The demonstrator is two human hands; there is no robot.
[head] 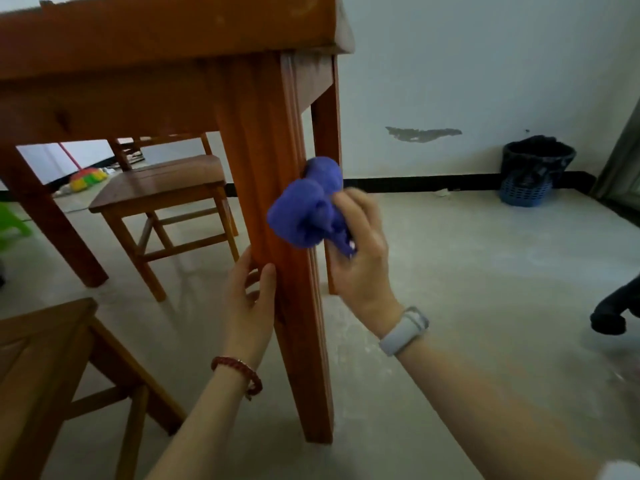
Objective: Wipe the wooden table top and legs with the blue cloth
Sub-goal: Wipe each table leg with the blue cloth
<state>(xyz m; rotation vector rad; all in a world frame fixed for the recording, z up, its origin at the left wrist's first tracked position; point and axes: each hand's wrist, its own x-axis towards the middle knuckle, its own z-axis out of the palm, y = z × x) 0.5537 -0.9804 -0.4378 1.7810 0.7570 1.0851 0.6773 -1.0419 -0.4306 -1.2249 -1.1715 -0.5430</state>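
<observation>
I am low down, looking up at the wooden table (166, 36) from under its edge. Its near leg (263, 140) runs down the middle of the view to the concrete floor. My right hand (360, 251) grips the bunched blue cloth (308, 209) and presses it against the leg's right side, about halfway up. My left hand (247, 299) holds the same leg lower down, thumb on the front face and fingers wrapped behind it. The far right leg (329, 133) stands just behind the cloth.
A wooden chair (162, 188) stands under the table, and another chair (45, 368) is at the lower left. A dark bin in a blue basket (533, 171) sits by the white wall. A dark shape (613, 310) is at the right edge. Coloured toys (86, 178) lie beyond the table.
</observation>
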